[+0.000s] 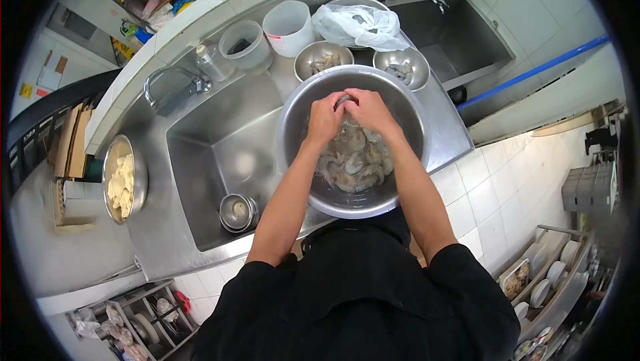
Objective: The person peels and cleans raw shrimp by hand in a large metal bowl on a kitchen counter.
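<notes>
A large metal bowl [285, 136] stands at the counter's front edge, holding a heap of raw grey shrimp [353, 161] in some liquid. Over its far half, my left hand [325, 120] and my right hand [369, 112] meet with fingertips pinched together. Between them a small part of a greyish shrimp [343, 100] shows; the rest is hidden by my fingers. Just behind the large bowl are two smaller metal bowls. The left small bowl [298, 66] contains brownish shrimp pieces, and the right small bowl [423, 76] contains grey ones.
On the left lie a sink [220, 131] with stacked small bowls [237, 214] and a metal bowl [141, 181] of pale yellow pieces. Behind are a faucet [175, 80], plastic tubs [288, 30] and a white plastic bag [360, 26]. A second sink [460, 31] and blue pipe [533, 74] are right.
</notes>
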### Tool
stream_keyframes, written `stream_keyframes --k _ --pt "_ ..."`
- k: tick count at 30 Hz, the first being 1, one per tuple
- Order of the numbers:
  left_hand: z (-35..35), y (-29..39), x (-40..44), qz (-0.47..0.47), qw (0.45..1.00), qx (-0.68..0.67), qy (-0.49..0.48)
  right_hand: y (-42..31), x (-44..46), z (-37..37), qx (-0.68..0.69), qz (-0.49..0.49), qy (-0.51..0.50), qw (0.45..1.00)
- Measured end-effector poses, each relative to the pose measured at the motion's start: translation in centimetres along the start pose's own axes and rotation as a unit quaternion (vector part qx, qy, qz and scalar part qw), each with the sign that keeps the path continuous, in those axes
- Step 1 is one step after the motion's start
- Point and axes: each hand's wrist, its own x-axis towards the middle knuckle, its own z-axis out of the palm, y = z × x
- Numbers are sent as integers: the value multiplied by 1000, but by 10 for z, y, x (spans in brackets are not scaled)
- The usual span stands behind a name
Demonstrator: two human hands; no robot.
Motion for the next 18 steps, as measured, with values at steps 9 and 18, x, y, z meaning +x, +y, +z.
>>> stream_keyframes --k 9,18 --pt "-5 7 -4 54 998 46 4 -5 -4 7 22 11 0 1000" --pt "0 5 -7 84 996 -15 25 12 0 16 263 179 54 946"
